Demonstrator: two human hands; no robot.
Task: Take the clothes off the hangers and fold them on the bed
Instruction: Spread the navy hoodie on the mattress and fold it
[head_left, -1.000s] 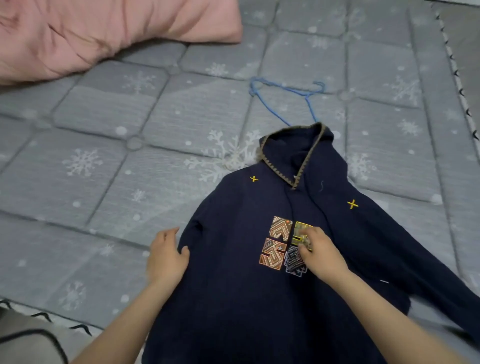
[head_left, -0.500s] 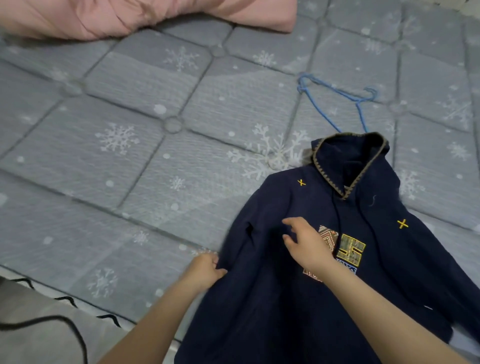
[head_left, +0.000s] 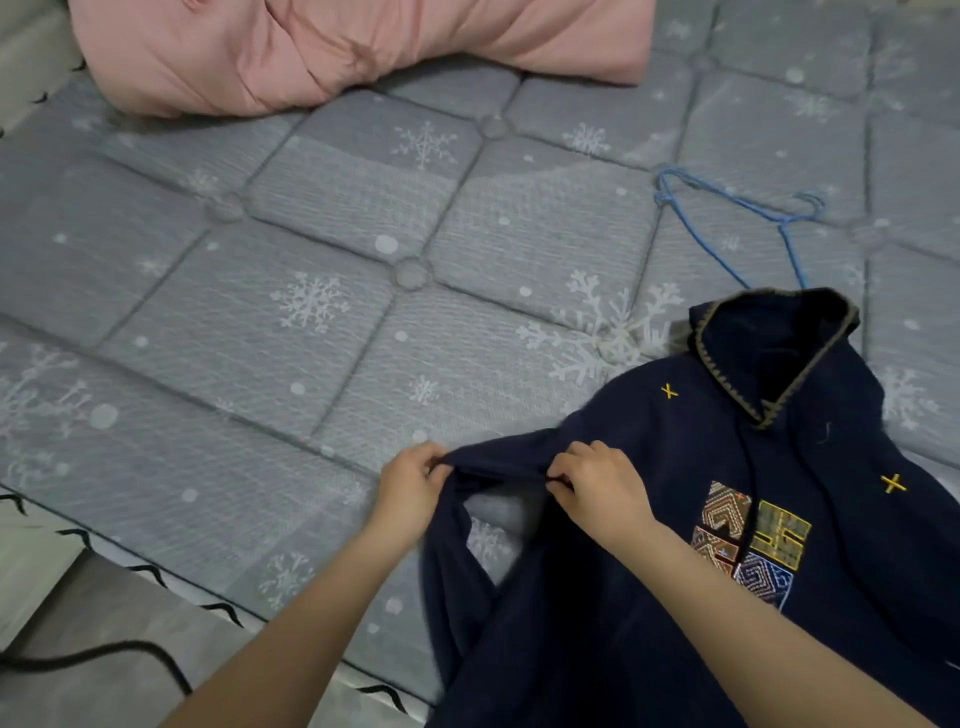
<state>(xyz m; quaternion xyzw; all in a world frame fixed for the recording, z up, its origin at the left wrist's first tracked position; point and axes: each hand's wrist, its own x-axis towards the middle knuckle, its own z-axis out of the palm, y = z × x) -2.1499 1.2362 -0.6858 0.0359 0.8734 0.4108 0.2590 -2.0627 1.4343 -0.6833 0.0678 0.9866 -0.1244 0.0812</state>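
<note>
A navy hoodie (head_left: 691, 613) with a coloured embroidered patch on its chest lies face up at the lower right of the bed (head_left: 322, 332). Its left sleeve (head_left: 498, 460) is lifted off the mattress and stretched between my hands. My left hand (head_left: 410, 491) pinches the sleeve further out, and my right hand (head_left: 602, 488) pinches it nearer the shoulder. A blue wire hanger (head_left: 737, 208) lies bare on the mattress just beyond the hood.
A pink quilt (head_left: 353, 47) is bunched along the far edge of the grey snowflake mattress. The bed's near edge runs across the lower left, with floor and a dark cable (head_left: 98, 654) below it.
My right hand left the chest patch and moved left to the sleeve. Both hands took hold of the sleeve and raised it off the bed. The view has swung left.
</note>
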